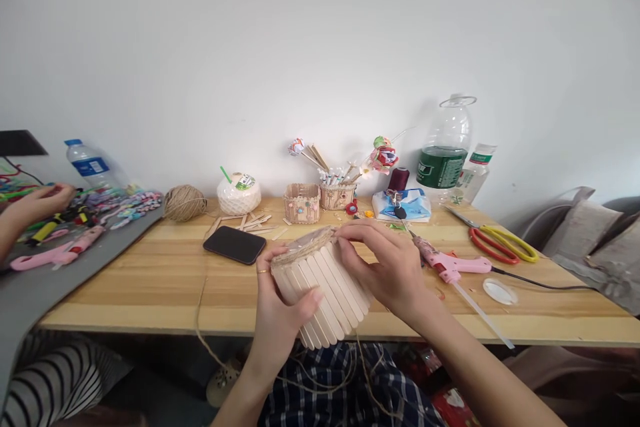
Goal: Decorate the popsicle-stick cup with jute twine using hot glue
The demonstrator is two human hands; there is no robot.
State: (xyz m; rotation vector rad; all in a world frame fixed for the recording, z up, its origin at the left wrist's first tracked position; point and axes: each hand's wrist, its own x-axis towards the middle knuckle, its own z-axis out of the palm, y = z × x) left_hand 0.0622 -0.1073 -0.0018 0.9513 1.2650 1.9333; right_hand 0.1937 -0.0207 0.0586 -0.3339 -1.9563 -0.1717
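Nearest the camera: lap in a dark plaid cloth point(350, 387), loose jute twine point(320, 383) trailing over it and up past the edge of the wooden table point(150, 280).

Above the lap, at the table's near edge — a round popsicle-stick container point(325, 287), held in the air, tilted so its open mouth faces up and away; its long axis runs from lower right, near the body, to upper left. Left hand point(280, 313) cups it from below and left, thumb pressed across the sticks, a ring on one finger. Right hand point(387, 263) comes in from the right, fingertips pinched at the rim where a band of twine runs round the top. Both hands grasping; the right is the one at the rim, the left carries the weight.

Just right of the hands: pink glue gun point(450, 265) lying on the table, cord running right; scissors point(500, 243) with red and yellow handles beyond it.

Left of the hands: black phone point(234, 244), loose sticks point(250, 221) behind.

Far edge, along the wall — twine ball point(184, 203), two small stick-built pots point(320, 200), tissue pack point(403, 205), large clear bottle point(445, 153).

Far left: another person's hand point(37, 203) among bright craft bits on a grey mat.
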